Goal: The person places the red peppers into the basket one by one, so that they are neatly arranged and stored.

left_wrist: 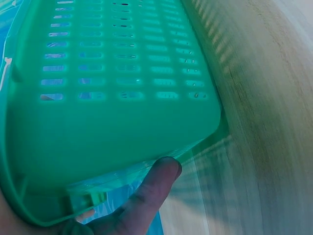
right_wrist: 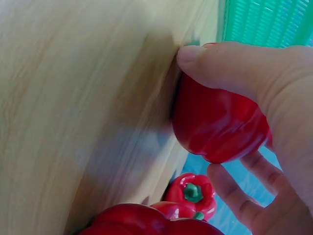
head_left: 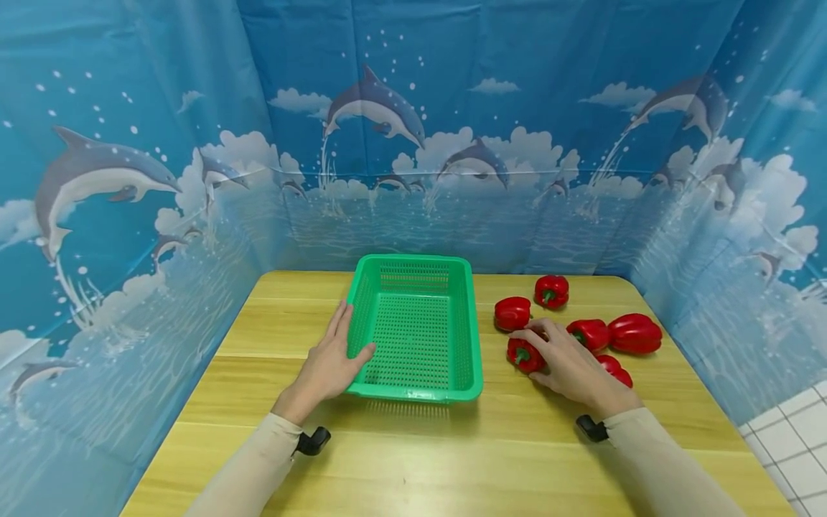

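A green perforated basket (head_left: 413,393) stands on the table with its inside bare. My left hand (head_left: 328,362) rests at its left rim, fingers straight along the outer side and thumb reaching over the edge. In the left wrist view one finger (left_wrist: 151,191) lies against the basket's outer wall (left_wrist: 107,132). Right of the basket, my right hand (head_left: 571,366) holds a red bell pepper (head_left: 522,353) between thumb and fingers. The right wrist view shows the thumb across this bell pepper (right_wrist: 215,122), with other fingers on the far side.
Around the right hand lie more red bell peppers: one behind the held one (head_left: 512,314), one farther back (head_left: 552,291), and others to the right, including a long one (head_left: 635,333). The wooden table (head_left: 400,459) meets a dolphin-printed curtain (head_left: 413,222) at its back and sides.
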Available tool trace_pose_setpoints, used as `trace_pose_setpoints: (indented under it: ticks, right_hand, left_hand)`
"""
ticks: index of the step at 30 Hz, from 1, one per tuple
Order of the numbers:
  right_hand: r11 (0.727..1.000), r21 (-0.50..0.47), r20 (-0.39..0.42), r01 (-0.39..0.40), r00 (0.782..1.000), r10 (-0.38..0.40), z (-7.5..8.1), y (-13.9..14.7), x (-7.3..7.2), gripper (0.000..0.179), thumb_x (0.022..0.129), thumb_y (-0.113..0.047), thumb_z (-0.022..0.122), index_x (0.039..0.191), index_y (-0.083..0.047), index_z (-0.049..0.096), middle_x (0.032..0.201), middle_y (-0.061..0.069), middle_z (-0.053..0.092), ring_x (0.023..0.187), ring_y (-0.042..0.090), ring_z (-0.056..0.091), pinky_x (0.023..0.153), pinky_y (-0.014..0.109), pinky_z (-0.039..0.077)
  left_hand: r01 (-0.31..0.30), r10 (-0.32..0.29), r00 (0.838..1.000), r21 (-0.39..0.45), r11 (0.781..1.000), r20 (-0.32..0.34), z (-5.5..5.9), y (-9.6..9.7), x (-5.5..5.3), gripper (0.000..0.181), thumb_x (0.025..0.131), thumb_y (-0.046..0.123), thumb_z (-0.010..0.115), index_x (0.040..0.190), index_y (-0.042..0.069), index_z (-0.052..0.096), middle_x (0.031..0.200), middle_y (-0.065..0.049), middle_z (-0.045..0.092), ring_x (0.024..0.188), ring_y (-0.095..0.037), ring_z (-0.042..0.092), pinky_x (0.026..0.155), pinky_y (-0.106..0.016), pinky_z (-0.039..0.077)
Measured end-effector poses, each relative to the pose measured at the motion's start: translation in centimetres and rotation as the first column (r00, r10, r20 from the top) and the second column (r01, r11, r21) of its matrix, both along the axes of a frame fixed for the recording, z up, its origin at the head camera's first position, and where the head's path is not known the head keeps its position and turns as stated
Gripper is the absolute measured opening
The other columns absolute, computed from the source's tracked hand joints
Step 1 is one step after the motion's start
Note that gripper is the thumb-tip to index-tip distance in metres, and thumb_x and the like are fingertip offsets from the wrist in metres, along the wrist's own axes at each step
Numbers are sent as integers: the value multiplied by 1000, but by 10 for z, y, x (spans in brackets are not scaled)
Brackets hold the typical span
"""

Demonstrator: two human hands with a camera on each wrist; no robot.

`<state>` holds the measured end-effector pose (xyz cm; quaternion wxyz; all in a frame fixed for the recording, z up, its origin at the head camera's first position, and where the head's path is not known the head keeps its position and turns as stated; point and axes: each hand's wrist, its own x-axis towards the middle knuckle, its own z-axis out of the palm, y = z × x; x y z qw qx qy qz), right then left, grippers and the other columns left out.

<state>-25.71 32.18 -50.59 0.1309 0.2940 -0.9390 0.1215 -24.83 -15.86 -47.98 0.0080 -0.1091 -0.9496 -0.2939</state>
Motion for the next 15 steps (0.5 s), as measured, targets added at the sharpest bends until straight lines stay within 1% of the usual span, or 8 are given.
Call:
trace_pose_setpoints:
  ticks: [2,3,5,8,9,11,13,15]
  right_hand:
    - [1000,2,-3,-2,1000,2,-1,0,-2,86,79,-6,109,155,-17,69,148,19,66,131,41,67,105,63,68]
    - [1000,0,-9,-5,1000,5,-1,0,-2,86,78,-6,110,154,-17,70,147,19,66,131,41,67,105,63,68]
    - [1000,-2,-21,-12,1000,12,-2,0,-3,85,77,-5,110,152,-18,71,145,18,67,131,40,67,105,63,68]
    - [1000,-6,-26,-12,1000,12,-3,0,-3,85,76,-5,110,151,-19,72,145,17,66,131,39,67,105,62,68]
    - [1000,-6,-25,-10,1000,10,-3,0,-3,85,77,-5,110,152,-19,72,145,17,66,131,39,67,105,61,68]
    - [1000,-10,-11,-1,1000,1,-3,-1,-2,84,78,-6,109,153,-20,72,145,17,65,131,38,66,104,60,68]
    - [1000,-16,-2,8,1000,-8,-2,-2,1,84,79,-7,109,154,-20,72,146,17,64,131,37,65,102,58,69]
    - [1000,-21,6,15,1000,-15,-1,-3,2,85,80,-7,109,155,-21,71,145,17,63,130,35,65,100,55,70]
  left_hand:
    - [-2,2,1000,-6,1000,-3,0,0,0,99,119,51,64,189,11,7,200,-10,-4,130,-52,77,67,-40,56]
    - [-2,2,1000,-5,1000,-3,1,-1,-1,99,119,52,63,189,11,7,200,-10,-3,125,-51,79,66,-40,56]
    - [-1,1,1000,1,1000,-1,1,-1,0,99,119,53,63,189,11,7,200,-10,-3,110,-46,82,62,-40,53]
    - [-3,3,1000,5,1000,3,2,-1,-1,99,119,53,63,189,11,8,200,-10,-2,92,-36,81,56,-38,48]
    - [-5,5,1000,3,1000,4,2,-1,-1,99,119,52,63,189,11,8,200,-10,-2,90,-34,81,56,-37,47]
    - [-8,8,1000,2,1000,8,1,-1,-1,99,119,52,64,189,11,8,200,-8,-3,92,-35,81,57,-37,48]
    - [-11,11,1000,1,1000,8,0,0,0,99,118,50,65,189,12,8,200,-8,-3,103,-41,82,59,-37,50]
    - [-11,11,1000,5,1000,9,0,0,1,99,118,49,65,189,11,8,200,-7,-3,111,-45,82,61,-37,51]
